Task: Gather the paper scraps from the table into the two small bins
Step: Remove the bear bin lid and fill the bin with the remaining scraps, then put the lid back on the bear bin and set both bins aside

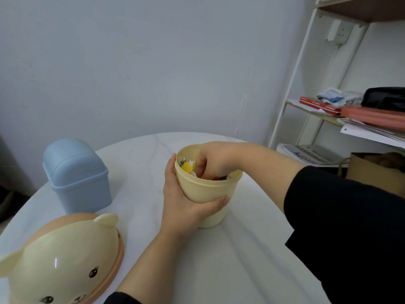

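A cream-yellow small bin (210, 191) stands open in the middle of the round white table (241, 249), tilted slightly toward me. My left hand (186, 202) wraps around its left side and front. My right hand (214, 161) reaches over the rim with its fingers curled down into the bin, among coloured paper scraps (188, 167); whether it grips any I cannot tell. A blue small bin (76, 174) with a domed lid stands shut at the left. No loose scraps show on the tabletop.
The cream bear-face lid (57, 262) lies at the near left table edge. A white shelf rack (306, 106) with books and papers stands to the right, with a brown paper bag (372, 172) on the floor below. A plain wall is behind the table.
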